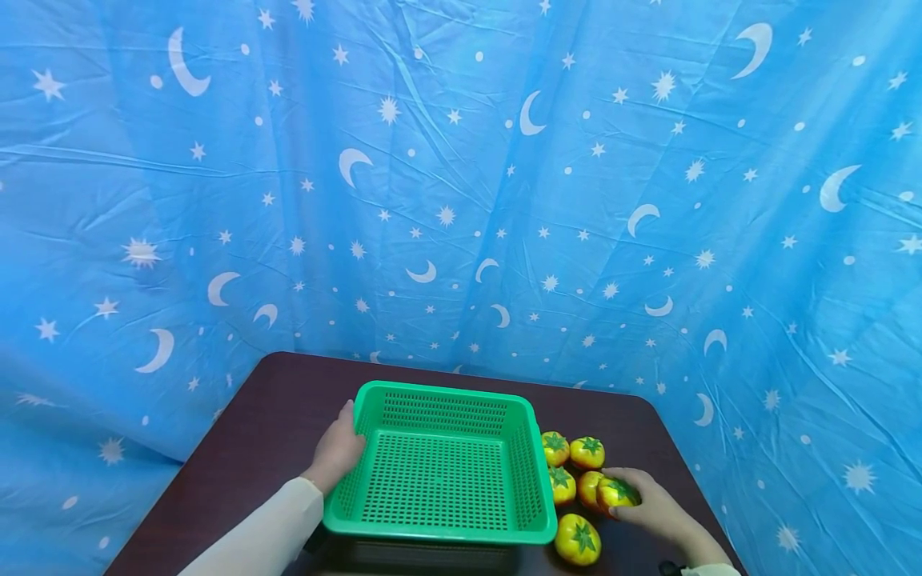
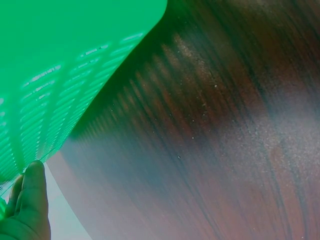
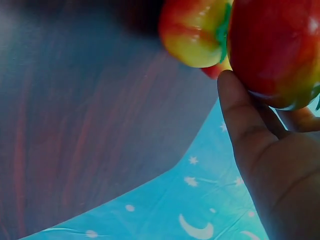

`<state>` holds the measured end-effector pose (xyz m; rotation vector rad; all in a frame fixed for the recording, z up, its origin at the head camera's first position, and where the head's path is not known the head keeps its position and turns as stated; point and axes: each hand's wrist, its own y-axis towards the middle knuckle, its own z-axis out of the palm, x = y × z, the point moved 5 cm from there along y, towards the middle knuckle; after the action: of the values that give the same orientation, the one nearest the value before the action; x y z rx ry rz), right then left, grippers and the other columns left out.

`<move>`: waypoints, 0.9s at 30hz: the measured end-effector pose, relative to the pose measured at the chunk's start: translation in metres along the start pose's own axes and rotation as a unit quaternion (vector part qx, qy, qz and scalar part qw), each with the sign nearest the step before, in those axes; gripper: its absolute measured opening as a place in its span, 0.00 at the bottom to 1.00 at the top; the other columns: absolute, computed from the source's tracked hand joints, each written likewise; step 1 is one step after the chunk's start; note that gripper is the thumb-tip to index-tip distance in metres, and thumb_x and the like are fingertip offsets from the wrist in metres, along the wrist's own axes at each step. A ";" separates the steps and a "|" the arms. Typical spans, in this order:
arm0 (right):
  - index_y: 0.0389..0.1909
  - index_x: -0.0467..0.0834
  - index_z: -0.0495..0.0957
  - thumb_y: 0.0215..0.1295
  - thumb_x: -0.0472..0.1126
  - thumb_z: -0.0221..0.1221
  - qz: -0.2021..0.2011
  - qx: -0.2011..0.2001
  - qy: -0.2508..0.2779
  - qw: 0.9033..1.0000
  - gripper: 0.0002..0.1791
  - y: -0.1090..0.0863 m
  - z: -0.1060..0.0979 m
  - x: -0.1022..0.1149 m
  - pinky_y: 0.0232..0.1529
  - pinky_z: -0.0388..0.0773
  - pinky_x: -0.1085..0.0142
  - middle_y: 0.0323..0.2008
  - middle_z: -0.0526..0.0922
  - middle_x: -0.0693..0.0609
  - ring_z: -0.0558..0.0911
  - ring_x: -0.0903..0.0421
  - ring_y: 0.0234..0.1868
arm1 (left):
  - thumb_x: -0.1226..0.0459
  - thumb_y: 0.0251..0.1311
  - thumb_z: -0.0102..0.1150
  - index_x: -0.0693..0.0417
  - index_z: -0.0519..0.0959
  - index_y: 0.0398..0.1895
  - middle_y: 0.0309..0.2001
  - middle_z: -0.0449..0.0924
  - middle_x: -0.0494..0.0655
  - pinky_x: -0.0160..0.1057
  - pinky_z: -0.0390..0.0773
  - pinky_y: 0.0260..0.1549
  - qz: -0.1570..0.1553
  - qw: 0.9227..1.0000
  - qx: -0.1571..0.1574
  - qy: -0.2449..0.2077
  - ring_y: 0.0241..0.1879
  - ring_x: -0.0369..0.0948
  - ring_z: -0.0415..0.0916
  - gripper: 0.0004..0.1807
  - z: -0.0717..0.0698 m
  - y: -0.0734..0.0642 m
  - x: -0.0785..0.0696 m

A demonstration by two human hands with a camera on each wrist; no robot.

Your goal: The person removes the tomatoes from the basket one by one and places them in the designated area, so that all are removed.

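A green plastic basket (image 1: 438,534) with slotted walls stands on the table with nothing inside. At its left rim my left hand (image 1: 338,450) grips the edge. In the left wrist view, that hand's fingers (image 2: 34,190) lie along the slotted basket wall (image 2: 60,85). To the right of the basket my right hand (image 1: 651,506) holds a yellow-red tomato (image 1: 621,493) with a green leafy top, between thumb and fingers. The right wrist view shows this tomato (image 3: 275,50) large and red, the fingers under it. It overlaps another tomato (image 1: 587,488) in the head view.
More tomatoes lie along the basket's right side: two at the back (image 1: 587,453), one against the wall (image 1: 560,485), and one at the front (image 1: 578,539). The dark brown table (image 1: 288,400) ends before a blue curtain (image 1: 461,200) with moons and stars.
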<state>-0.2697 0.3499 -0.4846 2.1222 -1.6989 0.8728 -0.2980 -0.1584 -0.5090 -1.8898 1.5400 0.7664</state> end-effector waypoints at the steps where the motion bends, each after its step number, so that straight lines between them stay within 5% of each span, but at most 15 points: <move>1: 0.59 0.41 0.72 0.52 0.44 0.65 -0.001 0.003 0.005 1.000 0.31 -0.001 0.001 -0.002 0.39 0.73 0.66 0.59 0.71 0.39 0.70 0.49 0.52 | 0.70 0.63 0.42 0.65 0.37 0.74 0.67 0.57 0.71 0.62 0.72 0.52 0.001 1.000 0.001 0.000 0.62 0.63 0.64 0.39 0.000 0.000 0.000; 12: 0.57 0.35 0.72 0.54 0.41 0.63 -0.016 0.036 0.025 0.999 0.29 -0.009 0.014 -0.024 0.35 0.73 0.71 0.56 0.73 0.34 0.71 0.64 0.42 | 0.69 0.64 0.42 0.63 0.36 0.74 0.69 0.54 0.69 0.62 0.70 0.55 -0.004 1.000 0.003 0.002 0.64 0.63 0.61 0.39 0.000 0.000 0.000; 27: 0.56 0.35 0.73 0.51 0.42 0.64 -0.023 0.056 0.020 0.998 0.30 -0.010 0.033 -0.038 0.39 0.73 0.72 0.55 0.75 0.35 0.74 0.58 0.47 | 0.69 0.64 0.42 0.64 0.37 0.74 0.67 0.57 0.71 0.61 0.73 0.51 0.001 1.000 0.002 0.012 0.62 0.63 0.65 0.39 0.000 0.000 0.000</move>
<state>-0.2558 0.3629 -0.5321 2.1897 -1.6107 1.0126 -0.2981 -0.1584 -0.5093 -1.9014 1.5570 0.7449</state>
